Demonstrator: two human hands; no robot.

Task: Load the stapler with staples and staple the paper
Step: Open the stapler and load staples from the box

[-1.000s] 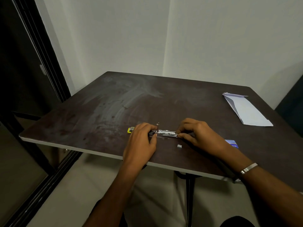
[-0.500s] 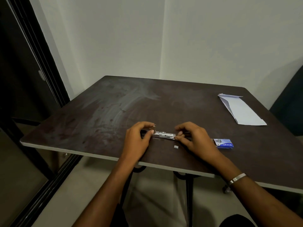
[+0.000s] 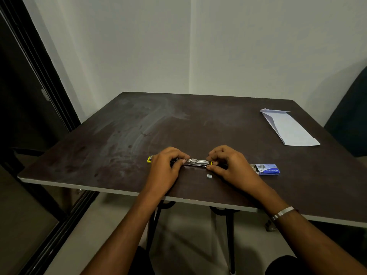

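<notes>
- Stapler [image 3: 195,162] lies opened out flat on the dark table [image 3: 198,126], near the middle of its near edge, with the metal staple channel showing between the two hands and a yellow end [image 3: 149,159] sticking out past the left hand.
- Left hand [image 3: 165,165] is curled over the stapler's left part, fingertips pinching it at the channel's left end.
- Right hand [image 3: 228,163] pinches the channel's right end between thumb and forefinger; a small yellow piece shows at the fingertips.
- Small strip of staples [image 3: 209,176] rests loose on the table just in front of the right thumb, closer to the near edge.
- Blue staple box [image 3: 266,169] lies open to the right of the right hand, apart from it.
- Folded white paper [image 3: 288,128] sits well apart, toward the far right corner.
- Metal bangle [image 3: 283,212] circles the right wrist.
</notes>
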